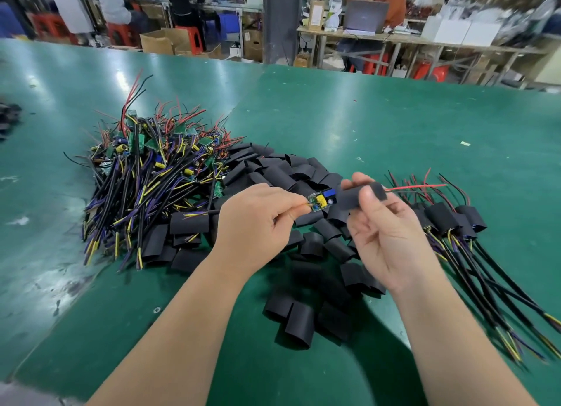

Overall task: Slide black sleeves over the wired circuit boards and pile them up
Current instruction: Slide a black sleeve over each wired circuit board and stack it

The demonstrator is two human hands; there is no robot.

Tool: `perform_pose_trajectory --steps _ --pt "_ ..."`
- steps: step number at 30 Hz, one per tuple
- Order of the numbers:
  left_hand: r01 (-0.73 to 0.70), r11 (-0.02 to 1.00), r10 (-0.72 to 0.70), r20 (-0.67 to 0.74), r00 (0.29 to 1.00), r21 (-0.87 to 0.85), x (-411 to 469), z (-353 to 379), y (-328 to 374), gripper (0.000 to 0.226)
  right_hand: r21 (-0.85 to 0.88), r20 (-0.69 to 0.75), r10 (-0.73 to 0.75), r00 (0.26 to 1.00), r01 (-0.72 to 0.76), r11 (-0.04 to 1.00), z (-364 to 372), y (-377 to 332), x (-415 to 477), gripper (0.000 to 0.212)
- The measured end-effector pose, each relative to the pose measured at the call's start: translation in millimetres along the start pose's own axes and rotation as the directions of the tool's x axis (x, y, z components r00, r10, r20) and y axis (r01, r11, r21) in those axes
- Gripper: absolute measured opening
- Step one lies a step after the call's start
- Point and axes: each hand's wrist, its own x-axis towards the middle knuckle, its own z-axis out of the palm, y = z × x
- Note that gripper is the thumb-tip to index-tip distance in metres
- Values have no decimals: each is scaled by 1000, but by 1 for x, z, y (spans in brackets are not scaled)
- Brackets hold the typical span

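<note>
My left hand (pixel 258 220) pinches the near end of a small green circuit board (pixel 318 200) with yellow and blue parts. My right hand (pixel 385 232) grips a black sleeve (pixel 352 197) that covers the board's far end; red and black wires (pixel 416 187) stick out of the sleeve to the right. A heap of bare wired boards (pixel 151 175) lies at the left. Loose black sleeves (pixel 282 175) are strewn across the middle. At the right lies a pile of sleeved boards (pixel 449 217) with their cables trailing toward me.
The green table mat (pixel 364 117) stretches far behind the piles. More loose sleeves (pixel 300 320) lie near me between my forearms. A dark clump (pixel 9 117) sits at the far left edge. People, stools and benches stand beyond the table.
</note>
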Motion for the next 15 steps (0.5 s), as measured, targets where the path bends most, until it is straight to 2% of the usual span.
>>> perform_pose_trajectory --steps 4,10,13,15 --pt "22 997 -22 -4 1000 -71 0 0 1 13 -88 -36 -69 997 66 994 0 2 2 22" --pt "11 992 -8 23 1000 -127 0 3 7 12 15 -35 18 999 -17 1000 -3 2 1 19" --pt "6 994 -5 10 1000 -110 0 1 5 12 -29 -45 22 999 -24 999 -1 2 -1 26" --pt "4 995 -4 6 1000 -102 0 0 4 13 -88 -78 7 997 -14 996 -1 1 -2 22"
